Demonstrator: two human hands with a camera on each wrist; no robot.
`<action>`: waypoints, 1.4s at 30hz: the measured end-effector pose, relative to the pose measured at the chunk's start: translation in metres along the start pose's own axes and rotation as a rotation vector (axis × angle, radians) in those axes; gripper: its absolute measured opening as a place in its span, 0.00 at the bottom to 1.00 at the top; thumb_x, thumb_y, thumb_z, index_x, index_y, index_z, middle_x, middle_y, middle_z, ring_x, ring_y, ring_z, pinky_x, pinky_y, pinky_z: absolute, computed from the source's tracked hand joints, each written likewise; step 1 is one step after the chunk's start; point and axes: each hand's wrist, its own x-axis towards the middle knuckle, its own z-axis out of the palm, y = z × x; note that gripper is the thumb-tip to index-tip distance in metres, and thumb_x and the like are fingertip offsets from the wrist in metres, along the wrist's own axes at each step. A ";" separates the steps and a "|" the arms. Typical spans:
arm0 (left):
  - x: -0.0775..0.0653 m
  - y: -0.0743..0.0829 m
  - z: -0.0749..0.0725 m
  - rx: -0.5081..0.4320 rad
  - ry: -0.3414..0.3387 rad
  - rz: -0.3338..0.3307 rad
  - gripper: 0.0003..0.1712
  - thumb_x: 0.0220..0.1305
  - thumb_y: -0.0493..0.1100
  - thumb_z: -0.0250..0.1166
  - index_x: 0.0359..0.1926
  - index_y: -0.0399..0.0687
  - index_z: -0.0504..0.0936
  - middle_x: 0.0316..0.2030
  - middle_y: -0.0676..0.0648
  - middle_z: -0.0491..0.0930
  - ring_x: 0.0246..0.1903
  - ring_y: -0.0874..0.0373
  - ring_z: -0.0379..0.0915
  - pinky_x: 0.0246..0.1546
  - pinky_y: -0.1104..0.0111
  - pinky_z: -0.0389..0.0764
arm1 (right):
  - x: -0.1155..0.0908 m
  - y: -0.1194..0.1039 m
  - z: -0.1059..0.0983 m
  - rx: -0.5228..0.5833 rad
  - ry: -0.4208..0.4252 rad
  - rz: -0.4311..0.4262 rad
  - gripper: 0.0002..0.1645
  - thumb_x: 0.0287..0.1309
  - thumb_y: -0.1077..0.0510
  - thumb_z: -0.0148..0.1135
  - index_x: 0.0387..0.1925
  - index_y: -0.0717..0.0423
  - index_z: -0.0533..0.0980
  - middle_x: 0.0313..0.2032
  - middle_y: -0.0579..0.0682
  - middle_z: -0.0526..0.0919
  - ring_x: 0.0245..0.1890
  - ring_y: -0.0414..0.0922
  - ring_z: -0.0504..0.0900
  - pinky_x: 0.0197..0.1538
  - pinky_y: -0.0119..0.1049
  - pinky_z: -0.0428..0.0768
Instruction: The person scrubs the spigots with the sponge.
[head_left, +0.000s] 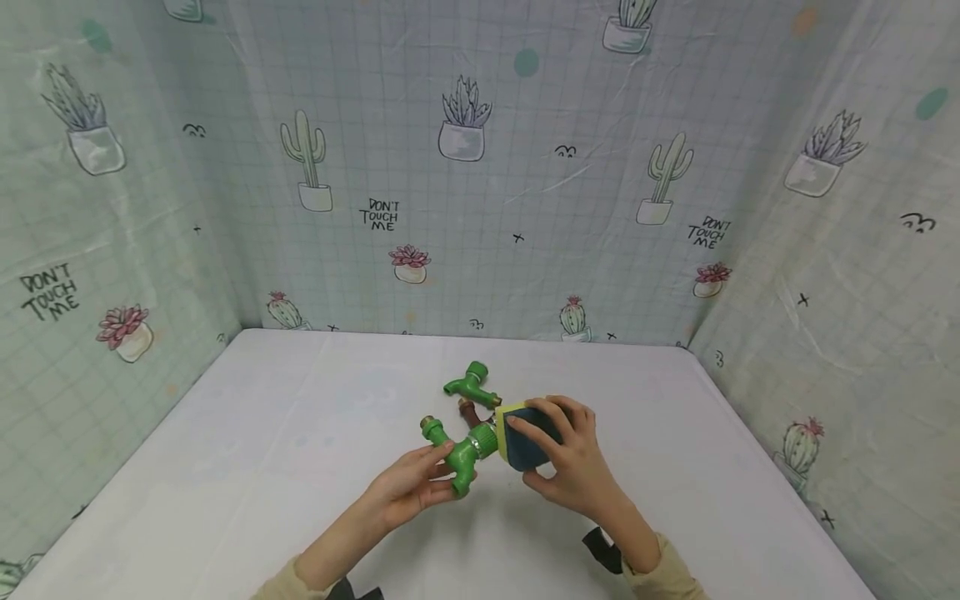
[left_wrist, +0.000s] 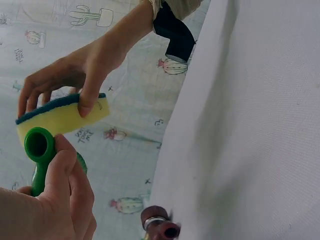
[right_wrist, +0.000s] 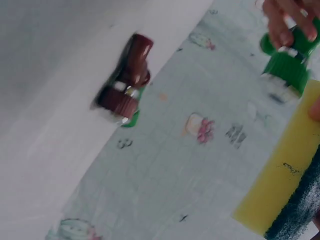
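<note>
Green tap (head_left: 463,457) raised in left hand (head_left: 408,490), sponge (head_left: 531,440) in right hand (head_left: 572,458)

The tap is held above the white table (head_left: 300,450), between the hands, its ribbed knob toward the sponge. Left grip: fingers and thumb closed around the tap body. Right grip: thumb and fingers spread to the sponge's width, pinching it; dark scouring layer and yellow foam noted. Sponge just beside the knob; contact cannot be confirmed. Beyond, a brown tap (head_left: 468,412) lies on the table, a second green tap (head_left: 472,386) behind it. Cactus-print cloth (head_left: 525,283) rises at the table's far edge.
</note>
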 end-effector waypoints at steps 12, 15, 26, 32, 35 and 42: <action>-0.011 0.007 0.003 -0.283 -0.038 -0.090 0.35 0.66 0.46 0.50 0.65 0.40 0.43 0.51 0.35 0.59 0.42 0.56 0.76 0.43 0.70 0.79 | -0.009 0.015 0.006 -0.076 0.009 0.033 0.46 0.20 0.55 0.74 0.53 0.42 0.70 0.52 0.54 0.67 0.51 0.54 0.60 0.44 0.51 0.59; -0.012 0.009 0.002 -0.303 -0.044 -0.095 0.34 0.66 0.46 0.50 0.64 0.41 0.43 0.51 0.34 0.59 0.41 0.55 0.76 0.44 0.70 0.79 | -0.012 0.014 0.004 -0.011 0.054 0.015 0.42 0.24 0.55 0.72 0.51 0.45 0.71 0.52 0.56 0.68 0.51 0.55 0.59 0.45 0.52 0.61; -0.006 0.007 0.004 -0.296 -0.106 -0.115 0.26 0.65 0.48 0.50 0.57 0.38 0.54 0.47 0.38 0.64 0.41 0.58 0.76 0.44 0.74 0.78 | -0.008 0.012 0.009 -0.039 0.150 -0.099 0.21 0.55 0.44 0.49 0.50 0.43 0.70 0.48 0.58 0.69 0.48 0.56 0.60 0.43 0.53 0.61; -0.001 0.000 -0.001 0.113 -0.014 0.042 0.34 0.65 0.51 0.51 0.58 0.26 0.58 0.40 0.45 0.79 0.37 0.58 0.80 0.42 0.67 0.80 | -0.012 0.009 0.004 0.288 0.009 0.132 0.41 0.33 0.56 0.64 0.57 0.47 0.66 0.56 0.54 0.65 0.53 0.48 0.56 0.44 0.45 0.70; 0.002 -0.003 -0.001 0.199 0.026 0.085 0.32 0.64 0.49 0.52 0.54 0.23 0.60 0.37 0.43 0.82 0.37 0.55 0.81 0.41 0.64 0.80 | -0.008 -0.002 0.004 0.402 -0.060 0.134 0.45 0.30 0.60 0.65 0.59 0.47 0.65 0.58 0.52 0.63 0.54 0.45 0.56 0.44 0.43 0.71; 0.000 -0.005 0.004 0.272 0.110 0.132 0.39 0.61 0.42 0.57 0.59 0.32 0.40 0.39 0.35 0.80 0.34 0.50 0.81 0.35 0.60 0.82 | -0.002 -0.016 0.005 0.484 -0.051 0.120 0.45 0.29 0.62 0.64 0.59 0.48 0.65 0.58 0.51 0.63 0.54 0.44 0.56 0.45 0.41 0.70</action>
